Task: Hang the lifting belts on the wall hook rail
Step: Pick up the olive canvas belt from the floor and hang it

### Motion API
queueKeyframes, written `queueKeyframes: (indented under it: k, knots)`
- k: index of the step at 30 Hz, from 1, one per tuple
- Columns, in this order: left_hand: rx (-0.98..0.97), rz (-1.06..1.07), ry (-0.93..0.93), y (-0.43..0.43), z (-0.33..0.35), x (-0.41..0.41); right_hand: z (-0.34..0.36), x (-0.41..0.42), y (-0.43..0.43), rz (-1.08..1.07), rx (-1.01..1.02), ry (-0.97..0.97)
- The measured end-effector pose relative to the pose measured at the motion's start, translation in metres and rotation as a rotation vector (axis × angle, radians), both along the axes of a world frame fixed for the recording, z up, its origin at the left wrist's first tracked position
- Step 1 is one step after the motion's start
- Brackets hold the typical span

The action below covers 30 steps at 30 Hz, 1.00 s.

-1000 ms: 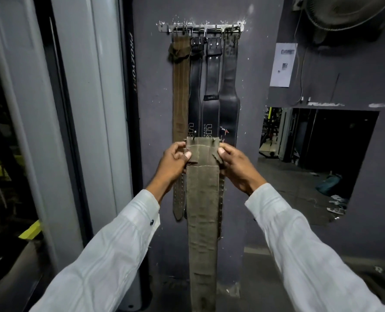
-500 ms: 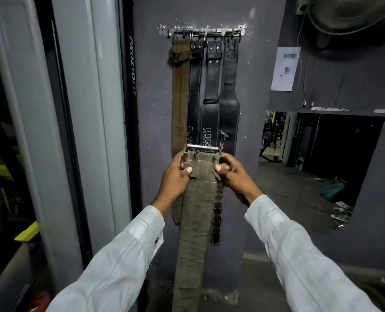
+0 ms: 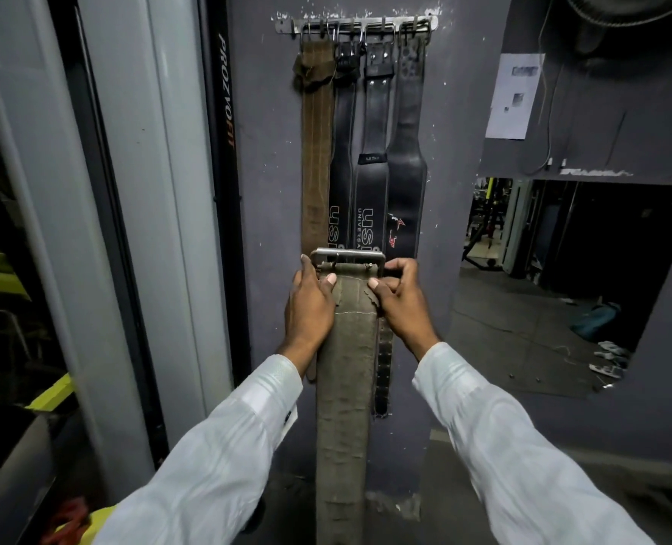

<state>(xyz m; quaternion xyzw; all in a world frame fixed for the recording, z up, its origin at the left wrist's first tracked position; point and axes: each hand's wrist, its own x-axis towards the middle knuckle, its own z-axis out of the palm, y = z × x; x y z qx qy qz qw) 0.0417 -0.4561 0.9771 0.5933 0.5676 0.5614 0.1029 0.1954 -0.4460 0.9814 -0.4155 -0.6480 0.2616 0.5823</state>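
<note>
The olive belt (image 3: 346, 387) hangs from your left hand (image 3: 310, 306) and right hand (image 3: 399, 302), both closed on its buckle end, well below the hook rail (image 3: 356, 23). Four belts (image 3: 361, 151) already hang; a free hook seems doubtful.

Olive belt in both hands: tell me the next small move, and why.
Probably raise the olive belt so its metal buckle reaches the hook rail. The left hand and right hand grip it just under the buckle, well below the rail, where four belts already hang.
</note>
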Motion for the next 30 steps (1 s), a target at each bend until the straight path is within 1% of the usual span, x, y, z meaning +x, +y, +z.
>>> queueKeyframes:
  k: [5,9,12,14,17,19,23,27,30]
  knots:
    - [-0.024,0.08,-0.021,0.021,0.013,-0.007,0.002,-0.019,0.021,-0.084,0.099,0.023]
    - [0.032,0.179,-0.035,0.052,0.021,-0.023,0.009,-0.036,0.049,-0.01,0.173,0.026]
    - [0.081,0.21,-0.047,0.084,0.018,-0.041,0.013,-0.049,0.079,0.074,0.215,-0.092]
    - [0.064,0.213,-0.009,0.105,0.016,-0.049,0.015,-0.054,0.101,0.126,0.208,-0.162]
    - [0.035,0.159,0.076,0.143,0.014,-0.062,0.018,-0.067,0.145,0.17,0.186,-0.218]
    - [0.059,0.121,0.087,0.171,0.019,-0.074,0.023,-0.078,0.173,0.182,0.184,-0.24]
    - [0.15,0.123,-0.045,0.226,0.045,-0.099,0.045,-0.107,0.224,0.183,0.202,-0.187]
    - [0.336,0.058,-0.264,0.279,0.077,-0.117,0.076,-0.131,0.275,0.095,0.286,-0.145]
    - [0.389,0.054,-0.261,0.312,0.105,-0.126,0.101,-0.138,0.303,0.086,0.299,-0.129]
